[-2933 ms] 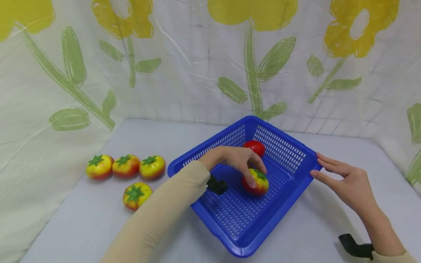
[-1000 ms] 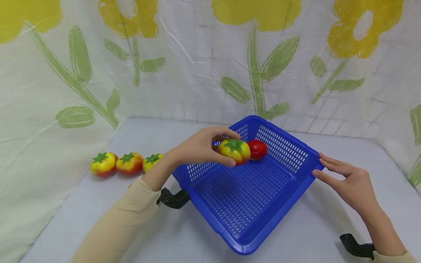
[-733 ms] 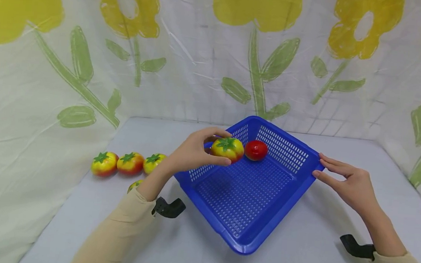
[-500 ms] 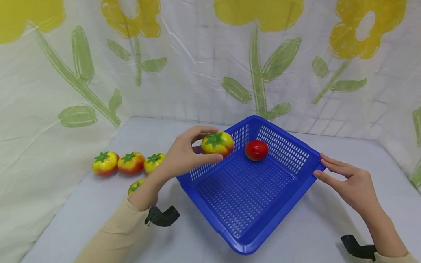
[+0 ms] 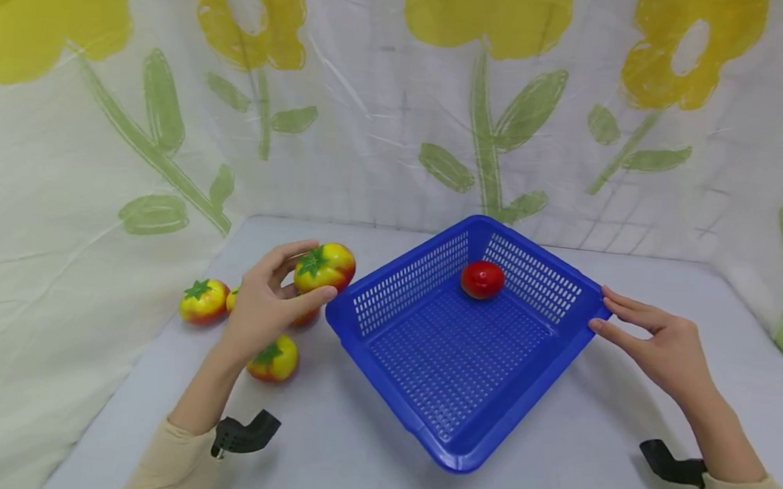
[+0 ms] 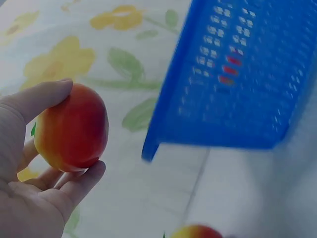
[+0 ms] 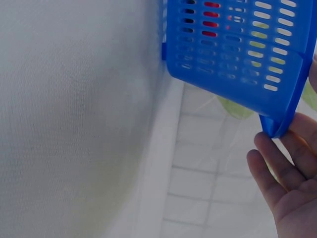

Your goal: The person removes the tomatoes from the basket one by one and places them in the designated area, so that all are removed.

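My left hand [image 5: 266, 300] grips a yellow-and-red toy tomato [image 5: 325, 266] with a green leafy top, held up left of the blue plastic basket [image 5: 397, 396]. In the left wrist view, thumb and fingers hold that tomato [image 6: 74, 129] by opposite sides. My right hand [image 5: 664, 347] pinches the basket's right corner between thumb and fingers; in the right wrist view, fingertips are at the rim [image 7: 280, 126]. A red tomato [image 5: 482, 280] lies inside the basket near its back corner.
Several more yellow-and-red toy tomatoes lie on the white table left of the basket: one at far left [image 5: 203, 302], one in front [image 5: 274, 358], others partly hidden behind the left hand. A flower-printed curtain [image 5: 373, 122] hangs behind the table.
My left hand gripped the yellow-and-red tomato inside the basket, lifted it out and carried it left past the rim. My right hand has stayed at the basket's corner.
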The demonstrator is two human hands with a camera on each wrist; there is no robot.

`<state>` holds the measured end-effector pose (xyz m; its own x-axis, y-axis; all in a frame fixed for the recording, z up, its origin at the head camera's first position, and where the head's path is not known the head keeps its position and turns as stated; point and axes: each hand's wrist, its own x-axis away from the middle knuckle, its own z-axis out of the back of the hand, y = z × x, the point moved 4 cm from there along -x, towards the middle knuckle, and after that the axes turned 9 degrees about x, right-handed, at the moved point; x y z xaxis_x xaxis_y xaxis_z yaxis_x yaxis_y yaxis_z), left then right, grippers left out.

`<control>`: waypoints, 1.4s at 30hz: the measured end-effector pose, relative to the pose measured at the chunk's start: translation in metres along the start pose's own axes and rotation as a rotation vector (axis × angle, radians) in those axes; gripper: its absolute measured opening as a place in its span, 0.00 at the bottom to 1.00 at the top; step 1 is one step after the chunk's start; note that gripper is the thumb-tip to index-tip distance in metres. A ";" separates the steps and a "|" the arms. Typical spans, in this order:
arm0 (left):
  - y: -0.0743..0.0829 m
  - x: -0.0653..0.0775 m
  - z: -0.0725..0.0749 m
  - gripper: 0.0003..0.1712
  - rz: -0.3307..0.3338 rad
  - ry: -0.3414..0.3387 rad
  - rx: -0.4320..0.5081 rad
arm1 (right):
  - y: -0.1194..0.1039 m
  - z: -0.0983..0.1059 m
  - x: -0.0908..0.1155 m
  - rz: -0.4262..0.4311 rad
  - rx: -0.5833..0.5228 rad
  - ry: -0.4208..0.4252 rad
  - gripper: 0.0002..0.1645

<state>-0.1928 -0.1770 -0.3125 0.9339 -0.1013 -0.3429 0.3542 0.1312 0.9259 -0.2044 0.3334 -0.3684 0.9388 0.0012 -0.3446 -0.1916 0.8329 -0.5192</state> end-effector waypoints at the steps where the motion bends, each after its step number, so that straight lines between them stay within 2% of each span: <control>1: -0.002 0.003 0.006 0.36 0.007 0.013 -0.024 | 0.001 0.000 0.001 0.002 0.002 0.006 0.33; 4: -0.002 0.013 0.024 0.35 0.009 0.065 -0.068 | 0.003 0.001 0.001 0.005 -0.003 0.011 0.32; 8: -0.010 0.031 0.050 0.36 0.010 0.155 -0.061 | 0.002 0.003 -0.001 0.006 0.005 0.012 0.32; 12: -0.027 0.050 0.077 0.38 0.033 0.229 -0.065 | 0.002 0.002 -0.001 -0.004 0.014 -0.004 0.33; 14: -0.036 0.057 0.089 0.38 0.044 0.234 -0.045 | 0.002 0.001 -0.001 -0.011 0.019 -0.008 0.33; 19: -0.050 0.065 0.111 0.38 0.083 0.181 -0.054 | 0.002 0.001 0.000 -0.015 0.036 0.000 0.34; 24: -0.056 0.071 0.122 0.39 0.182 0.106 -0.161 | 0.002 0.000 0.000 -0.010 0.031 0.000 0.34; 27: -0.059 0.074 0.127 0.39 0.227 0.086 -0.229 | 0.002 0.000 -0.001 -0.008 0.029 0.005 0.34; 34: -0.067 0.078 0.135 0.42 0.248 0.035 -0.359 | 0.003 0.000 -0.001 -0.017 0.030 -0.010 0.35; 42: -0.078 0.077 0.134 0.43 0.311 -0.058 -0.374 | 0.001 0.002 -0.002 -0.018 0.024 -0.008 0.34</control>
<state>-0.1550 -0.3269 -0.3902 0.9977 -0.0550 -0.0402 0.0626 0.5079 0.8591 -0.2059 0.3348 -0.3668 0.9443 -0.0092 -0.3289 -0.1681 0.8459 -0.5062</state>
